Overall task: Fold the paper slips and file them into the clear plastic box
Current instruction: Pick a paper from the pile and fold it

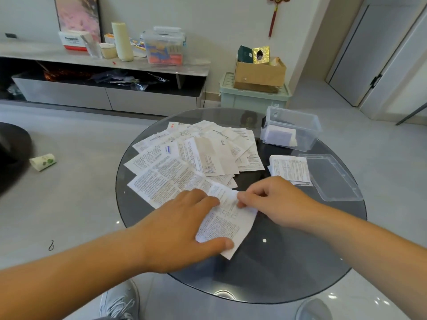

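A printed paper slip [227,221] lies near the front of the round dark glass table [288,262]. My left hand [182,229] presses flat on its left side, fingers and thumb straight. My right hand [275,200] pinches the slip's upper right edge. Behind them several unfolded slips [196,155] are fanned across the table. A small stack of folded slips [290,169] lies to the right. The clear plastic box [309,130] stands open at the table's far right with some folded paper inside. Its clear lid [332,179] lies beside the stack.
A green storage bin [251,98] with a cardboard box [258,75] on it stands behind the table. A low TV cabinet [104,63] with cluttered items runs along the wall. A paper cup [42,161] lies on the floor to the left. My shoes show below the table.
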Demonstrator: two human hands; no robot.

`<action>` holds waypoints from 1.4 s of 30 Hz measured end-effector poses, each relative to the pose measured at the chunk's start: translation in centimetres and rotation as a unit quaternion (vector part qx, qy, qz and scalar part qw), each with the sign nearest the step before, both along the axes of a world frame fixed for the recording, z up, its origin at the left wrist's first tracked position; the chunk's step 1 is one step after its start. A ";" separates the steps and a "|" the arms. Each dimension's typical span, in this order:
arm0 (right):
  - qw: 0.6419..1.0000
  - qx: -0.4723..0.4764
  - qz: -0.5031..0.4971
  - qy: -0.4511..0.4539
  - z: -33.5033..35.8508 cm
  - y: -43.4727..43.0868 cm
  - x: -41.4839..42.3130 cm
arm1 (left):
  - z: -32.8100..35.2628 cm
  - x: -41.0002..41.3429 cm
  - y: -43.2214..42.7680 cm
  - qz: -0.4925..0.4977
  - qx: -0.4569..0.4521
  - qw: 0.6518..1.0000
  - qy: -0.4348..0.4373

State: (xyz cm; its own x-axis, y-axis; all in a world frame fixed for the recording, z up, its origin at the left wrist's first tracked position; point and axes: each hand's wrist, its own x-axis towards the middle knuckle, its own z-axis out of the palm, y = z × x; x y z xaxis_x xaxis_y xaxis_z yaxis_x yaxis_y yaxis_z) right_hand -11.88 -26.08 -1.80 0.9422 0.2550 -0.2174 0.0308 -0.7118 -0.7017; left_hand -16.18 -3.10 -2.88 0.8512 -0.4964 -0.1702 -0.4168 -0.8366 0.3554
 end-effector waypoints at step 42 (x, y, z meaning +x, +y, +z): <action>0.972 0.219 0.065 0.062 -1.5 -4.3 -3.2 | 1.0 4.2 -0.8 0.189 -0.530 0.763 0.318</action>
